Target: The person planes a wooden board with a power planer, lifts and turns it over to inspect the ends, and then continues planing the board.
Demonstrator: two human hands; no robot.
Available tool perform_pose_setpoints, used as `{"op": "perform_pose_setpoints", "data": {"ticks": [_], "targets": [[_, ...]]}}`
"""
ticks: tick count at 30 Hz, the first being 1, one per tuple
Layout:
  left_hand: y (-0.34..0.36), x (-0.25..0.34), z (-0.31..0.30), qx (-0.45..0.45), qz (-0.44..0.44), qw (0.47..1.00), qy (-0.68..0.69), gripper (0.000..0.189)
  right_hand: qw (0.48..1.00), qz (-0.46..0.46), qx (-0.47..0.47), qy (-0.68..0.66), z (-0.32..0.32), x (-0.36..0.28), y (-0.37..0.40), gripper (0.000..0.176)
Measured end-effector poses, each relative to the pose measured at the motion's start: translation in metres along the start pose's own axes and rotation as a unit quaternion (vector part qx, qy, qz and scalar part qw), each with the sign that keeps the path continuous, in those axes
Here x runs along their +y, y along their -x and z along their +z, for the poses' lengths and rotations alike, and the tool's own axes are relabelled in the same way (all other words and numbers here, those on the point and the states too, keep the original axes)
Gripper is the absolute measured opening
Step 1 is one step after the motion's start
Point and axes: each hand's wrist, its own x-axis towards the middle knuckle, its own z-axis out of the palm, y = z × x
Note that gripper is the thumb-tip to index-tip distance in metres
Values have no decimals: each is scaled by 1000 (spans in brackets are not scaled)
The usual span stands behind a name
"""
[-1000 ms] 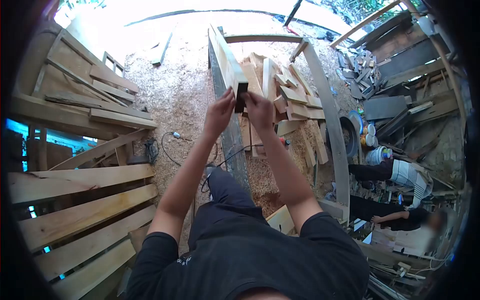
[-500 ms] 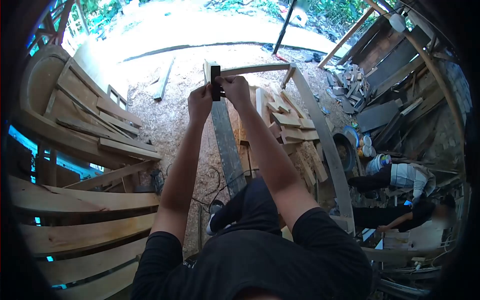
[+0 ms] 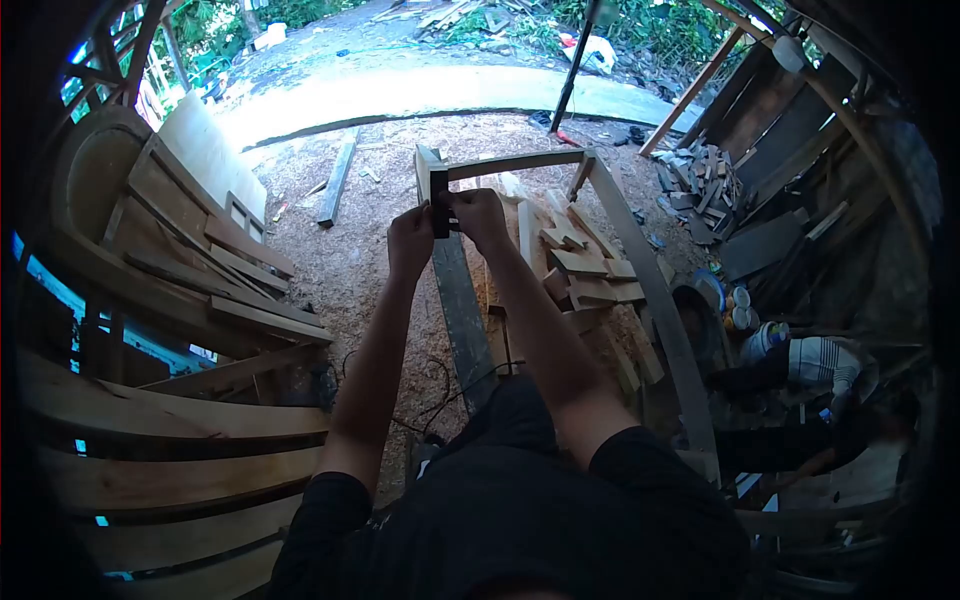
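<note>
Both arms reach forward, and a slim black rectangular piece [image 3: 440, 212] is held upright between my hands. My left hand [image 3: 411, 240] is closed with its fingertips pinching the left edge. On the other side my right hand [image 3: 477, 217] grips the right edge, its thumb and fingers pressed together. What kind of thing the piece is, I cannot tell. Behind it stands the pale end of a timber [image 3: 424, 165], and a long grey plank [image 3: 460, 315] runs from below the hands toward my legs.
A wooden frame [image 3: 640, 245] extends along the right, beside stacked wood offcuts [image 3: 582, 262]. Curved wooden slats [image 3: 190, 480] fill the left. Scrap wood [image 3: 705, 190] lies farther right, near buckets [image 3: 762, 342]. A person in a striped top [image 3: 815, 362] is at the right. Cables [image 3: 440, 395] lie near my feet.
My hands and the black piece appear lower in the view, as the whole scene has shifted down with the camera. Both hands keep their hold. The picture is darker.
</note>
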Motion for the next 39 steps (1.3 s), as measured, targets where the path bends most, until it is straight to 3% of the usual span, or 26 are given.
{"op": "perform_pose_setpoints", "data": {"ticks": [2,7,11,16,39], "targets": [[-1,-1,0,6,5,1000,6,32,1000,-2,-2,4,1,-1,-2,33],[0,13,-6,12,1,1000,-24,32,983,-59,27,173,0,-6,-5,35],[4,18,-6,-1,-18,1000,11,32,987,-88,38,129,4,4,-5,35],[-3,-4,4,-9,-34,996,85,33,972,-94,40,213,0,-2,-8,38],[-4,-21,0,-3,-20,994,104,32,981,-98,40,164,10,-2,0,39]]}}
